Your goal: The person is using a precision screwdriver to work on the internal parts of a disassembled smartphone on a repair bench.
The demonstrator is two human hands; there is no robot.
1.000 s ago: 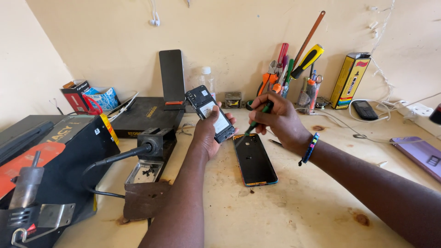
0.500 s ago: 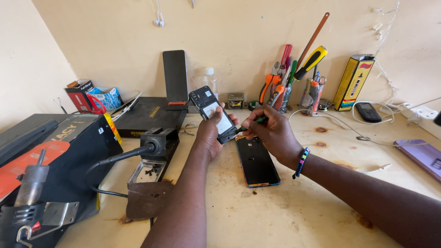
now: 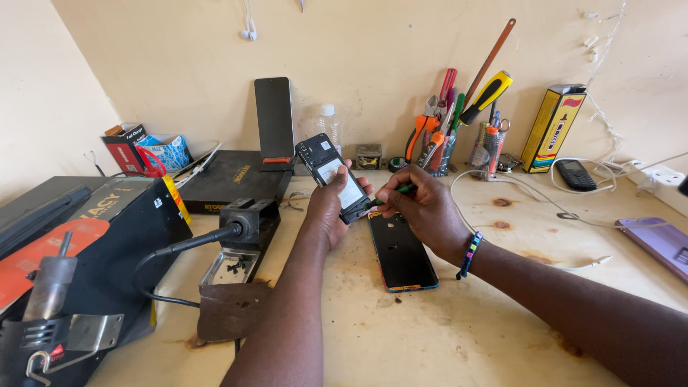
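Head view shows the left hand (image 3: 331, 208) wrapped around an opened phone (image 3: 332, 176), held tilted above the wooden workbench (image 3: 444, 330) with its uncovered back facing up. Fingers of the right hand (image 3: 423, 211) pinch a green-handled screwdriver (image 3: 390, 195) whose tip meets the phone's lower edge. Just beneath both hands a black back cover (image 3: 401, 252) lies flat on the bench, with a soldering stand (image 3: 240, 236) to the left and a cup of tools (image 3: 448, 136) by the wall.
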